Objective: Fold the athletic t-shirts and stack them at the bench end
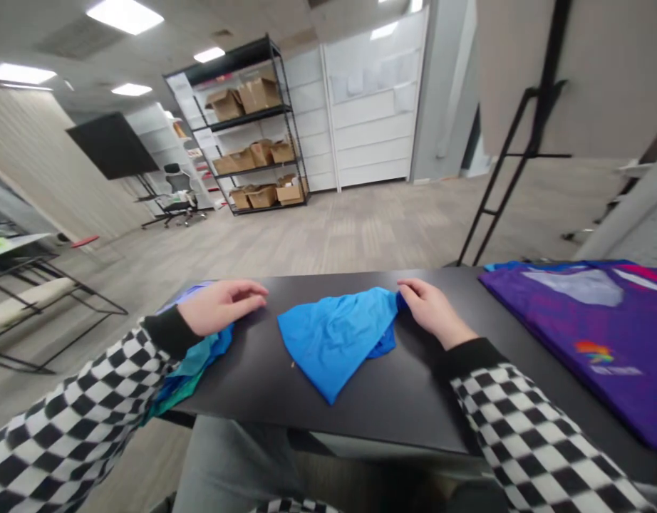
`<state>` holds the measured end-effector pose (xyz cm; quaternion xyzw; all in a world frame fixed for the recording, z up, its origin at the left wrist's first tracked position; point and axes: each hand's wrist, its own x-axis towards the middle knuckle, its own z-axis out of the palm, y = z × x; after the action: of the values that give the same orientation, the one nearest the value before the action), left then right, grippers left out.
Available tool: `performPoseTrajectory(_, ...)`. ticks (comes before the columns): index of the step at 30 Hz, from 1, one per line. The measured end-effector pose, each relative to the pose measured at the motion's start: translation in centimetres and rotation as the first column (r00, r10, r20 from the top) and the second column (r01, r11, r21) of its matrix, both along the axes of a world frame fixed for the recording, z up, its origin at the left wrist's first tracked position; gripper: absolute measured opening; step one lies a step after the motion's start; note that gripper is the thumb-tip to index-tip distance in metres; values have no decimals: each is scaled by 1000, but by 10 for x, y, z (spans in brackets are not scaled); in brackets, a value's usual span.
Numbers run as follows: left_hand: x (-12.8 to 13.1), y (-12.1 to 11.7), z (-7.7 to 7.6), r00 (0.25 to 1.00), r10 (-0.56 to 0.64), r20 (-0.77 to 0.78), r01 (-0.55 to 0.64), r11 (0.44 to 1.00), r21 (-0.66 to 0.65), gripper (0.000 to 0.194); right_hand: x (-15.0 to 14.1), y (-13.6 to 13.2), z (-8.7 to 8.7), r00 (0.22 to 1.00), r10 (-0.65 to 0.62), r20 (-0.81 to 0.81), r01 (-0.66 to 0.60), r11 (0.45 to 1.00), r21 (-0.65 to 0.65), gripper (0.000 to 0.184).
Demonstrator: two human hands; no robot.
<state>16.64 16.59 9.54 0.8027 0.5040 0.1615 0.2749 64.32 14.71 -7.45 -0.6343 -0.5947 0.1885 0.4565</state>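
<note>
A bright blue piece of cloth [336, 328] lies wrinkled and folded on the black table [243, 385], roughly a triangle with one corner pointing towards me. A darker blue fold shows under its right side. My right hand [431, 311] pinches the dark blue tip at the cloth's upper right corner between thumb and fingers. Apart from that cloth, to its left, my left hand [220, 306] hovers with its fingers stretched forward and nothing in them. Beneath my left hand and forearm, teal, green and blue fabric [197, 363] hangs over the table's left edge, partly hidden.
Purple printed garments [585, 342] lie flat in a pile on the table's right. A black stand [499, 192] rises beyond the table. Farther off are a metal shelf [254, 117] with cardboard boxes, an office chair [176, 192] and a dark screen [113, 146].
</note>
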Motion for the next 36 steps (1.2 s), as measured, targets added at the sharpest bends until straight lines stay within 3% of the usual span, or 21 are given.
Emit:
performPoseTrajectory(3, 20, -17, -60, 978, -193, -83, 196, 980, 38, 47, -3, -2, 0, 998, 64, 17, -64, 998, -27, 44)
performPoseTrajectory(5, 43, -32, -98, 936, -334, -110, 346, 929, 132, 57, -4, -4, 1, 988, 129, 87, -130, 992, 5, 48)
performPoseTrajectory(7, 69, -42, -130, 919, -353, -177, 387, 892, 234, 54, -4, -8, 1, 965, 218, 145, -221, 975, 4, 60)
performPoseTrajectory(9, 92, -45, -150, 922, -356, -150, 385, 880, 278, 38, -4, -12, 2, 934, 318, 162, -309, 948, -77, 67)
performPoseTrajectory(11, 109, -42, -154, 923, -384, 32, 370, 905, 210, 38, -3, -15, 5, 913, 378, 153, -357, 922, -148, 51)
performPoseTrajectory(13, 120, -34, -142, 888, -315, 335, 324, 946, 30, 44, -2, -17, 12, 912, 396, 105, -380, 914, -144, 21)
performPoseTrajectory(15, 125, -19, -122, 789, -99, 606, 247, 955, -166, 51, 0, -20, 20, 921, 389, -33, -390, 916, -97, 27)
performPoseTrajectory(17, 128, 6, -104, 676, 82, 733, 169, 950, -262, 59, 2, -24, 28, 909, 362, -208, -381, 923, -59, 37)
performPoseTrajectory(18, 128, 21, -97, 669, 127, 733, 107, 958, -264, 62, 3, -25, 30, 902, 337, -270, -362, 931, -45, 39)
performPoseTrajectory(20, 124, 56, -94, 770, 194, 608, -80, 975, -209, 61, 4, -27, 32, 916, 279, -289, -301, 953, -36, 41)
performPoseTrajectory(21, 120, 73, -98, 826, 237, 512, -180, 971, -159, 59, 4, -27, 32, 935, 247, -255, -266, 963, -45, 42)
performPoseTrajectory(23, 109, 98, -109, 867, 322, 380, -321, 945, -68, 51, 4, -26, 29, 966, 213, -148, -227, 970, -87, 45)
performPoseTrajectory(26, 93, 105, -129, 879, 343, 330, -387, 919, 75, 40, 0, -26, 24, 949, 316, -9, -314, 940, -134, 44)
performPoseTrajectory(28, 91, 90, -137, 948, 157, 277, -242, 920, 308, 40, -4, -26, 24, 906, 419, 52, -411, 903, -124, 42)
performPoseTrajectory(30, 99, 66, -141, 975, -168, 144, 71, 854, 515, 42, -10, -27, 25, 865, 493, 97, -479, 867, -135, 46)
performPoseTrajectory(33, 121, 31, -143, 825, -561, -68, 509, 686, 521, 46, -19, -27, 26, 836, 536, 119, -512, 839, -184, 28)
performPoseTrajectory(36, 135, 15, -144, 687, -709, -157, 692, 573, 440, 25, -17, -25, 24, 901, 433, 31, -422, 891, -169, 33)
